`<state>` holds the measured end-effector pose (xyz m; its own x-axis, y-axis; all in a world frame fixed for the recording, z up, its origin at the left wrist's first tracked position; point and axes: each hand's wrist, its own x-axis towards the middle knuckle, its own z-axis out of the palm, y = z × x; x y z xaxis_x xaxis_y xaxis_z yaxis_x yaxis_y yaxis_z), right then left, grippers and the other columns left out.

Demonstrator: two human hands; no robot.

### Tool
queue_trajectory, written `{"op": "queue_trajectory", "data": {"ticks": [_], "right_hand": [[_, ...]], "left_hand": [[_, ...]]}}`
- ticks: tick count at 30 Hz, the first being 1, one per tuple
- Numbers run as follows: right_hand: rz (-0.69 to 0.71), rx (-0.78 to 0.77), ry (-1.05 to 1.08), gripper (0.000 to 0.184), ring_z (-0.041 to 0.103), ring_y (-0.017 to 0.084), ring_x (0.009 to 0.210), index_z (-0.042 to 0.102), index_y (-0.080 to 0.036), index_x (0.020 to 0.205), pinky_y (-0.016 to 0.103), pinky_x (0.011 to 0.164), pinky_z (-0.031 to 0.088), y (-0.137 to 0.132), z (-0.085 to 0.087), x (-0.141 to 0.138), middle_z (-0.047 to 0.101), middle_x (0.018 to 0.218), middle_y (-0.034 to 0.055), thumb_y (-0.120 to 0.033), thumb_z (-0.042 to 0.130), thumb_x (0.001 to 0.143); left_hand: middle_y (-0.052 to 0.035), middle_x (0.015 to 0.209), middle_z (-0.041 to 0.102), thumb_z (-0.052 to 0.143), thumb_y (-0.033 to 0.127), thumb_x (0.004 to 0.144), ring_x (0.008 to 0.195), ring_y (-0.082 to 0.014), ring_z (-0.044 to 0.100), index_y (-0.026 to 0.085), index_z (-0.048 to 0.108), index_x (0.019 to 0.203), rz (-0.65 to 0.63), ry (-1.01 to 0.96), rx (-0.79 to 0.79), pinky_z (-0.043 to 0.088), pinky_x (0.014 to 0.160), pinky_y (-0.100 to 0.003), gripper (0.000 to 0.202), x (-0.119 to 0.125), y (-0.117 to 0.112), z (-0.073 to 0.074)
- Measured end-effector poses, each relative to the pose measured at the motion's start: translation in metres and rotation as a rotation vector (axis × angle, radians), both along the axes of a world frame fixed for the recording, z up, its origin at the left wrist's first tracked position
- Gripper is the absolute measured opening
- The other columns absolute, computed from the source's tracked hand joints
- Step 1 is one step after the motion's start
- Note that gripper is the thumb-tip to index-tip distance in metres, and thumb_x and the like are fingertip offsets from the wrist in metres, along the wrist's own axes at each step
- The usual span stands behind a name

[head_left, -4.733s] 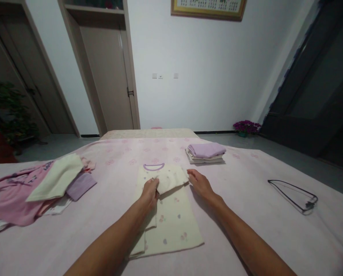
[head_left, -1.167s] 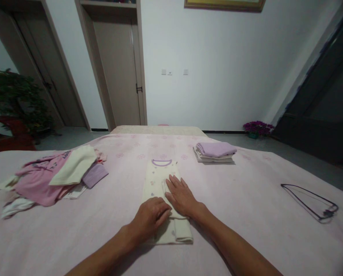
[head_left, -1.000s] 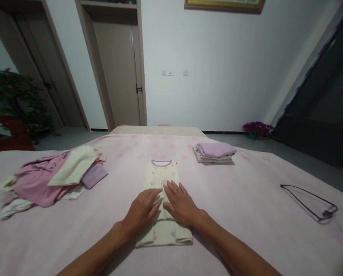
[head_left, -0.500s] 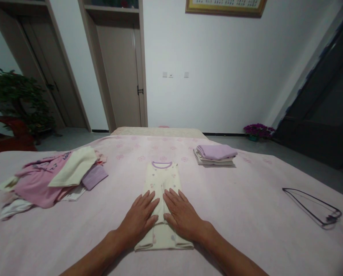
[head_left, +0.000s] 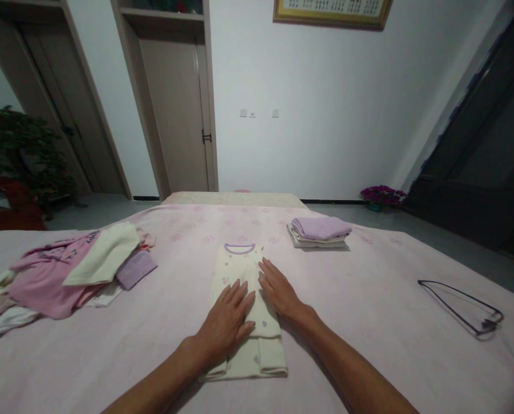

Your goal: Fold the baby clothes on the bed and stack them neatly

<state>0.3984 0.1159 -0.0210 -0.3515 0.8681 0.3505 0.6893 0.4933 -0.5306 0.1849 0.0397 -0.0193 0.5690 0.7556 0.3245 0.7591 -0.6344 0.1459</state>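
Observation:
A cream shirt (head_left: 240, 264) with a purple neckband and small printed motifs lies flat in front of me, its sides and sleeves folded inward. My left hand (head_left: 230, 316) rests on its middle with the fingers stretched out. On the shirt's right edge lies my right hand (head_left: 280, 289), fingers extended and pointing toward the collar. Neither hand grasps the fabric. Parts of the shirt's front are hidden beneath both hands.
A loose heap of clothes (head_left: 62, 270), pink, cream and purple, lies on the left. A neat stack of folded clothes (head_left: 321, 230) sits at the far right. A black wire frame (head_left: 459, 307) lies farther right on the pink floral sheet (head_left: 162, 345).
My right hand has moved outward and up to the shirt's right edge. My left hand has slid slightly right across the shirt. The view has shifted a little.

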Motion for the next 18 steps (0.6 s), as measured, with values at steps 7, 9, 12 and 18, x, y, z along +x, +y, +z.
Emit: {"op": "queue_trajectory", "data": {"ticks": [7,9,12,18], "right_hand": [[-0.007,-0.126,-0.432,0.069,0.009,0.025,0.152,0.022,-0.007,0.156,0.047,0.122,0.010,0.063,0.016,-0.012,0.011,0.164,0.0159,-0.048,0.024,0.101],[-0.017,-0.192,-0.459,0.070,0.009,0.024,0.152,0.020,-0.009,0.157,0.048,0.122,0.008,0.074,0.014,-0.014,0.012,0.164,0.0149,-0.051,0.022,0.101],[-0.032,-0.202,-0.444,0.069,0.010,0.024,0.152,0.021,-0.012,0.157,0.050,0.121,0.008,0.083,0.009,-0.011,0.014,0.164,0.0135,-0.053,0.023,0.101],[-0.122,-0.137,-0.376,0.063,0.024,0.027,0.149,0.033,-0.005,0.152,0.049,0.121,0.016,0.074,0.003,0.007,0.031,0.158,0.0185,-0.043,0.029,0.102]], "left_hand": [[-0.0123,0.161,0.028,0.051,0.045,0.096,0.148,-0.0322,0.025,0.027,0.036,0.152,0.038,0.120,-0.116,0.027,0.119,-0.054,0.061,0.000,-0.003,0.002],[-0.0129,0.161,0.027,0.052,0.044,0.096,0.148,-0.0326,0.025,0.027,0.036,0.152,0.040,0.118,-0.128,0.027,0.119,-0.055,0.061,0.001,-0.003,0.006],[-0.0147,0.160,0.029,0.054,0.044,0.095,0.147,-0.0339,0.028,0.025,0.038,0.151,0.029,0.084,-0.134,0.028,0.118,-0.057,0.062,0.001,-0.003,0.007],[-0.0088,0.146,0.054,0.045,0.035,0.100,0.138,-0.0236,0.046,0.028,0.052,0.141,-0.039,-0.255,-0.067,0.041,0.113,-0.048,0.043,-0.024,-0.002,0.003]]}}
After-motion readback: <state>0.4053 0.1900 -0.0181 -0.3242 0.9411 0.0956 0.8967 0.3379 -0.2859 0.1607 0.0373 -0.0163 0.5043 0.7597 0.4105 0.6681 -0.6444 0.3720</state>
